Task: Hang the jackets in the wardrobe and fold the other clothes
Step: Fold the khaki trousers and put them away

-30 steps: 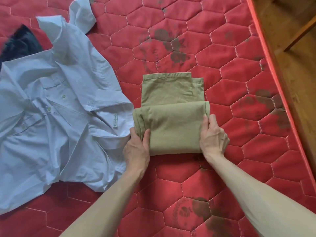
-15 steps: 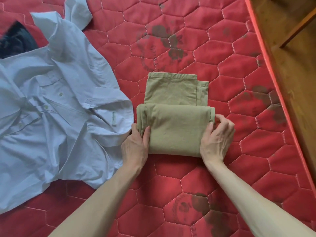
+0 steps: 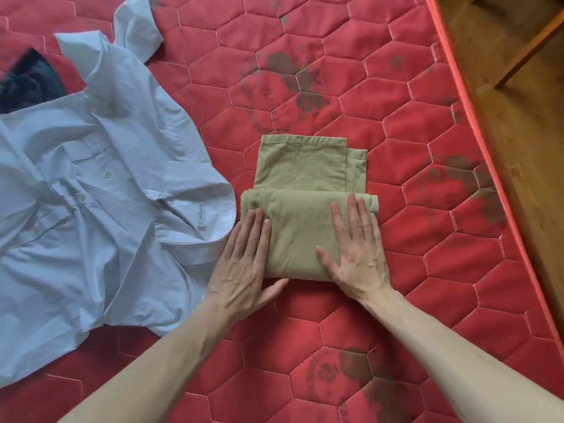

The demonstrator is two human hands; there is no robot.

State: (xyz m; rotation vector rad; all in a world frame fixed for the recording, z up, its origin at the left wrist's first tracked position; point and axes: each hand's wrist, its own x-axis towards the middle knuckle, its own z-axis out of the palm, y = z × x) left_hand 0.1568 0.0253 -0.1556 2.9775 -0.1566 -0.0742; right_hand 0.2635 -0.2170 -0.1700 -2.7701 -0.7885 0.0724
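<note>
Khaki trousers (image 3: pixel 302 178) lie folded into a small stack in the middle of the red quilted mattress (image 3: pixel 396 123). My left hand (image 3: pixel 244 264) lies flat, fingers together, on the fold's left edge. My right hand (image 3: pixel 357 251) presses flat with spread fingers on the fold's right side. Neither hand grips the cloth. A crumpled light blue shirt (image 3: pixel 91 215) lies spread out to the left, its hem touching my left hand's side.
A dark garment (image 3: pixel 27 80) peeks out at the far left behind the shirt. The mattress edge (image 3: pixel 476 141) runs diagonally on the right, with wooden floor (image 3: pixel 525 154) and a wooden furniture leg (image 3: pixel 531 47) beyond it.
Both hands let go of the folded trousers' side edges and moved on top, now lying flat and pressing the fold down. The view shifted slightly.
</note>
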